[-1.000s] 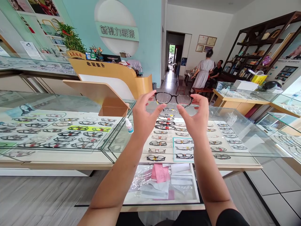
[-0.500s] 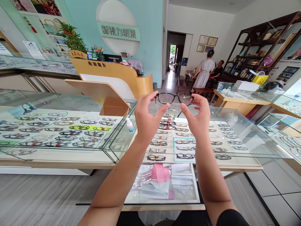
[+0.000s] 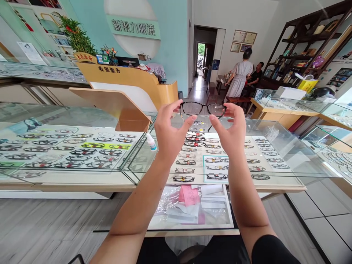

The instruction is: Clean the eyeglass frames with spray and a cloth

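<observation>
A pair of dark-framed eyeglasses [image 3: 203, 109] is held up in front of me, above the glass display case. My left hand [image 3: 171, 128] grips the frame at its left end, thumb below and fingers at the hinge. At the other end, my right hand [image 3: 230, 126] pinches the frame the same way. The lenses are clear, and one temple hangs down near my right thumb. A small white spray bottle [image 3: 151, 142] stands on the glass to the left of my left wrist.
Below my arms, an open drawer [image 3: 230, 216] holds plastic bags and pink and white cloths. Several spectacle frames [image 3: 183, 179] lie inside the display case. A brown open box [image 3: 110, 101] sits on the glass at left. Two people are at the back right near a wooden shelf [image 3: 302, 47].
My view has tilted slightly, so the room appears a little higher in the picture. Both hands still hold the eyeglasses in nearly the same place.
</observation>
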Motion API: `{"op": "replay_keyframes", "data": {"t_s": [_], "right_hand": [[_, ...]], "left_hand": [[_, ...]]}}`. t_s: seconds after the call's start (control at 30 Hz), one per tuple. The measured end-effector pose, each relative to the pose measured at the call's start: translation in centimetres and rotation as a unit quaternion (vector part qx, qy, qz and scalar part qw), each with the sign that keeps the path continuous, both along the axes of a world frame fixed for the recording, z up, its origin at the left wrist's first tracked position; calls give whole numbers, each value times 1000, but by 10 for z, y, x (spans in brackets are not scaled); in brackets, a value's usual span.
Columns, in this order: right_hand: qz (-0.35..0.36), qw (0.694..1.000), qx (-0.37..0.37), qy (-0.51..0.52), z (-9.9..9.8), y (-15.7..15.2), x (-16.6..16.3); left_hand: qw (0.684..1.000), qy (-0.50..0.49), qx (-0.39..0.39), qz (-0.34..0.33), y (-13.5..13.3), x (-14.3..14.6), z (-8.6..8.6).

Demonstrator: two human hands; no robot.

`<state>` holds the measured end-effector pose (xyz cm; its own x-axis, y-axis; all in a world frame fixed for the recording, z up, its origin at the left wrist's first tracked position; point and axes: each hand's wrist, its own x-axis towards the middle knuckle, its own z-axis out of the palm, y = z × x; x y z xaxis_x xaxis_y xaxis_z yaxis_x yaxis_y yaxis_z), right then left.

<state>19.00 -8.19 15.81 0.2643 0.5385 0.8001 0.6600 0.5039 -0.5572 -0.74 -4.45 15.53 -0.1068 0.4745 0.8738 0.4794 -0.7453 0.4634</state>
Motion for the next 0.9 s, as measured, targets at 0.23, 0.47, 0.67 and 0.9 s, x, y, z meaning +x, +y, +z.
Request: {"op": "replay_keyframes", "data": {"t_s": [0.23,0.47,0.67,0.9], "right_hand": [[13,1000,9,-18,-3,5,7],[11,1000,25,-8,-1,1,3],[9,1000,14,-1,1,0,2],[58,997,-25,35,-6,8,6]], "left_hand": [[1000,23,-4,8,1,-1,1],[1000,17,15,2,-1,0,1],[1000,15,19,3,-1,0,1],[999,14,42,17,-5,1,2]]}}
